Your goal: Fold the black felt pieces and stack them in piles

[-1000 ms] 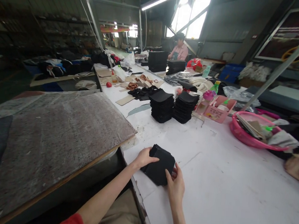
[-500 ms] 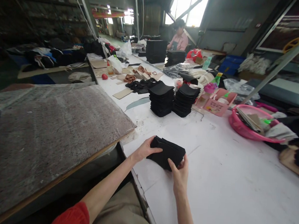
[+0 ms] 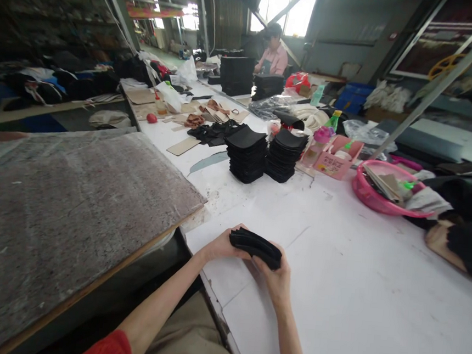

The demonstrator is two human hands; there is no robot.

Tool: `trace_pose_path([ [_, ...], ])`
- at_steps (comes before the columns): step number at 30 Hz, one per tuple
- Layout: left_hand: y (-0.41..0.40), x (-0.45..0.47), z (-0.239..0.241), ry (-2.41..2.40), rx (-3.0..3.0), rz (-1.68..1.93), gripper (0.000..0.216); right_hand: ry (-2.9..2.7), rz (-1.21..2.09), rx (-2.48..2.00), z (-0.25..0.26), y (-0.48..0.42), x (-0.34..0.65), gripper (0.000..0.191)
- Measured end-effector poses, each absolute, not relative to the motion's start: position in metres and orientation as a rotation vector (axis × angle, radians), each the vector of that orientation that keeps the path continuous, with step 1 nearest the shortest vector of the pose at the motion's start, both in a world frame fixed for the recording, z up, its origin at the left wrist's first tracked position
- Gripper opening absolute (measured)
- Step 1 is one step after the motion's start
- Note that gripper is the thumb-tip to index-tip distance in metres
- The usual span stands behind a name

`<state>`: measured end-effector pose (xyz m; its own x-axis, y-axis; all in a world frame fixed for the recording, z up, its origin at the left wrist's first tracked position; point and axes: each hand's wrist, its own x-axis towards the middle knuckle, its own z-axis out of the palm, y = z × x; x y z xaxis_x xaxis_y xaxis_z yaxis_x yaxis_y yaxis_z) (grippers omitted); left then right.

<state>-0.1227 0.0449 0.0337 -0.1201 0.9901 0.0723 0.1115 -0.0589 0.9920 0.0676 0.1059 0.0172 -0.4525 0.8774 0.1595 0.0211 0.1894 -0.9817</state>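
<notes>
Between my two hands is a small stack of black sheet pieces (image 3: 256, 246), its layered edges facing up toward me. My left hand (image 3: 225, 246) grips the stack's left end, and my right hand (image 3: 277, 280) is closed around its right end. The stack is held just above the white tabletop (image 3: 358, 287), near its front edge; whether it touches the surface I cannot tell. Beyond my hands stand two piles of similar black pieces, a left pile (image 3: 245, 154) and a right pile (image 3: 286, 155), side by side.
A speckled grey board (image 3: 84, 213) lies at the left. To the right are a pink basket (image 3: 386, 204) with odds and ends and a pink box (image 3: 337, 158). Black scraps (image 3: 215, 133) lie behind the piles. A person (image 3: 274, 56) in pink sits at the far end.
The held stack has tipped from showing its broad face to showing its layered edge. Both hands have turned with it and still hold it. The camera view has shifted slightly.
</notes>
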Motion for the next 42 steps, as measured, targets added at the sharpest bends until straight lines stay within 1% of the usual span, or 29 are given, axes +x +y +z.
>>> trace_pose_path([
  [4,0.046,-0.126,0.037,1.296,1.292,1.252,0.055,-1.746,1.419,-0.828,0.02,0.111,0.071,0.036],
  [6,0.047,-0.128,0.035,1.291,1.289,1.236,0.066,-1.735,1.398,-0.82,0.019,0.114,0.072,0.041],
  [8,0.049,-0.128,0.031,1.281,1.263,1.201,0.071,-1.698,1.435,-0.83,0.016,0.114,0.07,0.046],
  [11,0.053,-0.124,0.025,1.277,1.213,1.167,0.059,-1.669,1.523,-0.841,0.008,0.112,0.065,0.043],
  [15,0.055,-0.118,0.024,1.315,1.183,1.183,0.053,-1.681,1.446,-0.835,0.0,0.11,0.061,0.037],
  [18,0.056,-0.115,0.028,1.332,1.164,1.185,0.046,-1.64,1.4,-0.929,0.001,0.11,0.059,0.032],
  [20,0.058,-0.117,0.032,1.304,1.157,1.194,0.052,-1.558,1.424,-1.013,0.006,0.112,0.057,0.035],
  [23,0.062,-0.125,0.033,1.247,1.188,1.294,0.074,-1.391,1.547,-1.126,0.015,0.12,0.052,0.043],
  [24,0.063,-0.129,0.031,1.305,1.219,1.347,0.075,-1.311,1.593,-1.156,0.018,0.124,0.051,0.046],
  [26,0.064,-0.137,0.023,1.541,1.276,1.436,0.068,-1.14,1.654,-1.198,0.021,0.136,0.048,0.051],
  [29,0.062,-0.144,0.007,1.873,1.308,1.445,0.046,-0.995,1.692,-1.217,0.023,0.159,0.042,0.054],
  [31,0.061,-0.145,-0.001,1.946,1.373,1.395,0.03,-0.968,1.703,-1.214,0.024,0.176,0.036,0.055],
  [33,0.06,-0.143,-0.004,1.98,1.47,1.323,0.02,-0.932,1.712,-1.201,0.027,0.192,0.028,0.055],
  [39,0.062,-0.142,-0.004,2.052,1.611,1.209,0.013,-0.844,1.739,-1.162,0.039,0.244,-0.012,0.051],
  [42,0.063,-0.142,-0.005,2.081,1.63,1.195,0.01,-0.831,1.761,-1.212,0.036,0.27,-0.034,0.043],
])
